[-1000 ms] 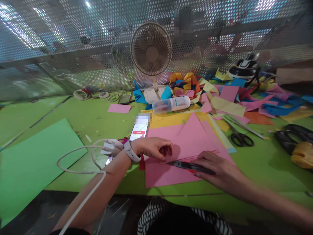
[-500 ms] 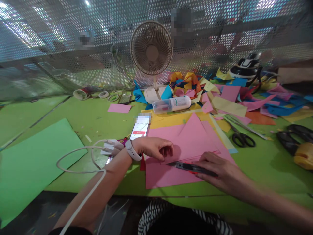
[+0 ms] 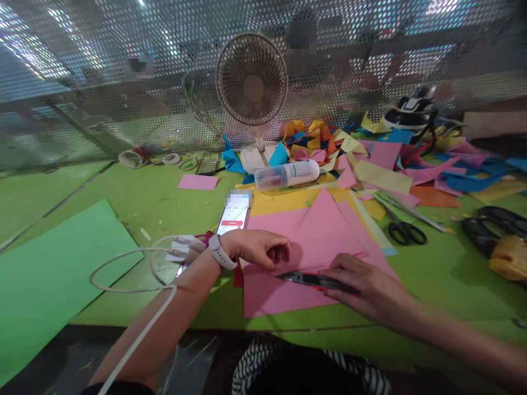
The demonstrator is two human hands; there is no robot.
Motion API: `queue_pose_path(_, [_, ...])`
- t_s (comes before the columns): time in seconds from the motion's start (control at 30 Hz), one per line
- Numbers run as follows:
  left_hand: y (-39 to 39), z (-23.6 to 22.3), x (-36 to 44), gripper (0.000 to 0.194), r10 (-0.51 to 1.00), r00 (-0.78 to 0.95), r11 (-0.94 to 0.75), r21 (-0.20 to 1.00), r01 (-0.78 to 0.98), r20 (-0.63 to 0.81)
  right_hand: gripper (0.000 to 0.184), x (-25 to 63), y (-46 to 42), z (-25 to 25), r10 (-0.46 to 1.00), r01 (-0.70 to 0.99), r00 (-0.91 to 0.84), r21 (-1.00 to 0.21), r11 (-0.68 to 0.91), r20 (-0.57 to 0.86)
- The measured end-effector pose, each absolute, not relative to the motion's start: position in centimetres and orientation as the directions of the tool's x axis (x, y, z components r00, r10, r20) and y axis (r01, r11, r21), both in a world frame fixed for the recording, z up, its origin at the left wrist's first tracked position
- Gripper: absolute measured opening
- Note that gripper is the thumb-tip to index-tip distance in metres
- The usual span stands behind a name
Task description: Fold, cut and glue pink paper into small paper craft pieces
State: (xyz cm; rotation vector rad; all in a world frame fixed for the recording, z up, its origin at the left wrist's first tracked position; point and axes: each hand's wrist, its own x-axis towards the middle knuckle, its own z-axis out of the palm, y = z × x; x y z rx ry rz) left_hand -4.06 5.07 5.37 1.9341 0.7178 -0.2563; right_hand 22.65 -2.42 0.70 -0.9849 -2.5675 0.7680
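Note:
My right hand (image 3: pixel 362 282) is closed around a utility knife (image 3: pixel 317 281) with a dark body and red parts. The knife lies nearly flat, its tip pointing left at the edge of a folded pink sheet (image 3: pixel 319 236). Below that fold is a pink paper layer (image 3: pixel 267 299). My left hand (image 3: pixel 261 248), wearing a white watch (image 3: pixel 221 252), rests on the pink paper just above the knife tip. Its fingers are curled inward, and whether anything is pinched between them is hidden.
A lit phone (image 3: pixel 234 216) lies beyond my left wrist, near a white cable (image 3: pixel 119 249). Black scissors (image 3: pixel 405 233), a bottle (image 3: pixel 288 174), a tape dispenser (image 3: pixel 508 258) and a fan (image 3: pixel 252 82) stand or lie around. Coloured scraps (image 3: pixel 382 170) pile up behind; green paper (image 3: pixel 61 274) is left.
The knife and my right hand have slid slightly left along the fold. My left hand stays in place on the paper. The whole view has shifted a little.

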Motion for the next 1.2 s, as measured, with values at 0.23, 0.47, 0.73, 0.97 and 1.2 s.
queue_pose_path(0.23, [5.0,5.3,-4.1,0.035,0.385,0.808,-0.334,0.749,0.572,-0.445,0.029,22.6,-2.3,0.8,0.661,0.516,-0.743,-0.544,0.662,0.100])
queue_pose_path(0.47, [4.6,5.4,-4.1,0.036,0.410,0.807,-0.344,0.748,0.568,-0.425,0.028,22.8,-2.1,0.9,0.589,0.454,-0.803,-0.550,0.701,0.089])
queue_pose_path(0.73, [2.7,6.0,-4.4,0.025,0.743,0.637,-0.427,0.586,0.688,-0.206,0.026,26.1,-1.8,1.0,0.793,0.502,-0.517,-0.636,0.586,0.323])
queue_pose_path(0.97, [2.2,5.3,-4.4,0.055,0.840,0.492,-0.311,0.541,0.781,-0.227,0.029,32.6,-1.0,-1.4,0.907,0.851,-0.140,-0.419,0.315,0.397])
queue_pose_path(1.2, [2.7,5.0,-4.5,0.048,0.830,0.517,-0.346,0.532,0.773,-0.211,0.033,33.5,-1.8,-2.0,0.934,0.953,-0.126,-0.220,0.207,0.334])
